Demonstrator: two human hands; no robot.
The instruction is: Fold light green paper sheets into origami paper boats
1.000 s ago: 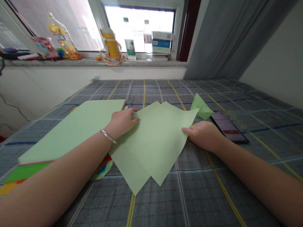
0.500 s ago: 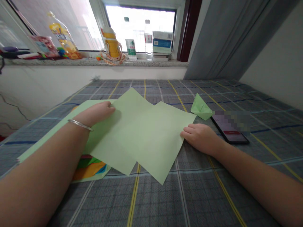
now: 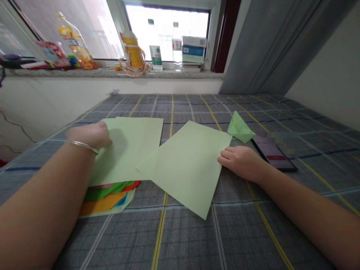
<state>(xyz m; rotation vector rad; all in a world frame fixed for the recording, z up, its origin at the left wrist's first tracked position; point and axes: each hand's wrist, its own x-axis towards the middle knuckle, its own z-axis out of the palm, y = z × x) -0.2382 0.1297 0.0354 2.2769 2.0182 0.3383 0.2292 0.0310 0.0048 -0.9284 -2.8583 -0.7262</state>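
My left hand (image 3: 90, 134), a silver bangle on its wrist, rests curled on a light green sheet (image 3: 132, 150) that tops a stack of coloured paper (image 3: 108, 195). Whether its fingers pinch that sheet is hidden. A second light green sheet (image 3: 187, 163) lies flat on the plaid cloth (image 3: 225, 232), tilted like a diamond. My right hand (image 3: 242, 162) lies at that sheet's right edge with loosely bent fingers, their tips touching the paper.
A folded green paper shape (image 3: 239, 128) and a phone (image 3: 274, 153) lie to the right of my right hand. Bottles (image 3: 132, 50), a box (image 3: 192, 52) and packets line the windowsill behind. A grey curtain (image 3: 267, 45) hangs at the back right.
My left hand has slid one green sheet leftward off the other and onto the stack. The two sheets now lie side by side. My right hand has stayed at its sheet's edge.
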